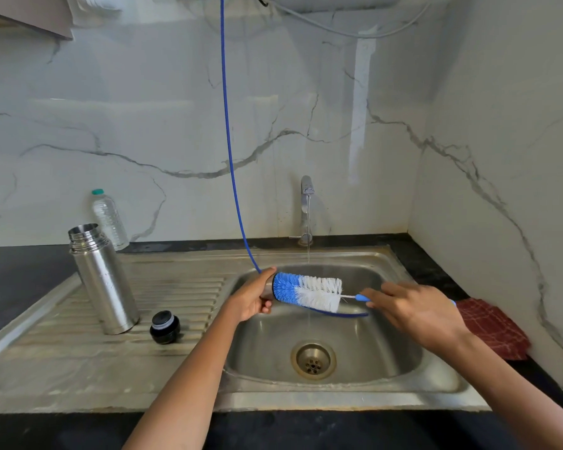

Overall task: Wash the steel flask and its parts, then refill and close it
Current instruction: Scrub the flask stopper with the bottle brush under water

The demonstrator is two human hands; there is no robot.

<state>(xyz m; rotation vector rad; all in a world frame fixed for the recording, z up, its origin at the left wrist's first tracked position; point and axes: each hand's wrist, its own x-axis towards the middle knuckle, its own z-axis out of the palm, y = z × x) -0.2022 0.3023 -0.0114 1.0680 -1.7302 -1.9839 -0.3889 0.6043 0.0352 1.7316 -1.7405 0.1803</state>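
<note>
The open steel flask (103,280) stands upright on the left drainboard, with its black stopper (165,326) lying beside it. Over the sink basin, my left hand (252,298) grips a small steel cap (268,288), which my fingers mostly hide. The blue end of a blue-and-white bottle brush (309,290) is pushed against the cap's mouth. My right hand (416,313) pinches the brush's blue handle. A thin stream of water falls from the tap (307,206) just behind the brush.
A steel sink (355,389) with a drain sits below my hands. A blue hose (228,141) hangs from above into the basin. A plastic water bottle (109,219) stands against the marble wall. A red checked cloth (491,329) lies on the right counter.
</note>
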